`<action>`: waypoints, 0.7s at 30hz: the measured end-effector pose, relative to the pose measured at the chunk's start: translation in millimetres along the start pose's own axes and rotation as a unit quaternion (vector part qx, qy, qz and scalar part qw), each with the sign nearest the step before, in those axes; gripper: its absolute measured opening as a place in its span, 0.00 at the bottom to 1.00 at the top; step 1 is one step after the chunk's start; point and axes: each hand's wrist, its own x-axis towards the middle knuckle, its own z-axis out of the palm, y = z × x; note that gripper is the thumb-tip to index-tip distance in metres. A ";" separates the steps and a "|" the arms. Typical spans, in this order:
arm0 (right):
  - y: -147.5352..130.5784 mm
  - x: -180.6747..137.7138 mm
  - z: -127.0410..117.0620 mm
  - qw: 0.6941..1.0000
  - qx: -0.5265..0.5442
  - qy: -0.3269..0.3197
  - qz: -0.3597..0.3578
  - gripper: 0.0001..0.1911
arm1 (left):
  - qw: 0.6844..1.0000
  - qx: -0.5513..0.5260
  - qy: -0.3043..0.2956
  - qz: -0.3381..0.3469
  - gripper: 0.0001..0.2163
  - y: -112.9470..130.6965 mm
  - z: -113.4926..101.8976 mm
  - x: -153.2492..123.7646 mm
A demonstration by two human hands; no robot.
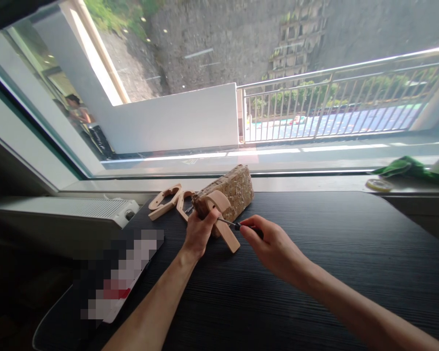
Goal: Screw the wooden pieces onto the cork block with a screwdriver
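Note:
A curved pale wooden piece [224, 219] leans against a rough chipboard block [231, 191] on the dark table [332, 273]. My left hand [197, 233] is closed round the wooden piece near its bend. My right hand [269, 243] pinches a thin tool with a dark handle [237, 225], a screwdriver or a file, whose metal tip touches the wooden piece. Two more curved wooden cut-outs [168, 201] lie flat just left of the block.
A flat blurred-out object [120, 275] lies at the table's left. A white radiator [76, 209] stands at the left below the window sill. A green cloth [406, 168] and a round disc [378, 185] rest on the sill at the right.

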 end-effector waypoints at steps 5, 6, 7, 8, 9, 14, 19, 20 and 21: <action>-5.9 -3.6 -4.6 0.995 -0.098 -0.015 -0.032 0.13 | 1.000 0.005 -0.006 -0.014 0.12 2.5 0.2 1.1; -7.4 -5.1 -6.0 0.989 -0.139 -0.012 -0.050 0.14 | 1.000 -0.002 -0.009 -0.020 0.12 3.3 0.5 1.1; -8.6 -6.5 -7.2 0.982 -0.177 -0.007 -0.070 0.16 | 1.000 -0.009 -0.011 -0.025 0.12 3.9 0.7 1.0; -9.3 -7.6 -8.0 0.973 -0.210 -0.001 -0.094 0.17 | 0.999 -0.013 -0.013 -0.028 0.12 4.4 0.9 0.9; -9.4 -8.5 -8.4 0.964 -0.240 0.004 -0.119 0.15 | 0.999 -0.015 -0.013 -0.028 0.12 4.6 1.1 0.9; -4.1 -9.6 -2.8 0.918 -0.328 0.025 -0.222 0.07 | 1.000 -0.002 -0.003 -0.019 0.12 3.3 0.7 1.4; -2.8 -8.7 2.4 0.933 -0.289 0.037 -0.210 0.07 | 1.000 0.015 -0.005 -0.009 0.12 2.0 0.7 1.1; -3.1 -8.4 2.7 0.946 -0.260 0.034 -0.190 0.07 | 1.000 0.016 -0.006 -0.005 0.12 1.9 0.8 0.8; -3.2 -8.0 3.1 0.961 -0.223 0.029 -0.163 0.08 | 1.000 0.017 -0.009 -0.001 0.12 1.9 0.8 0.6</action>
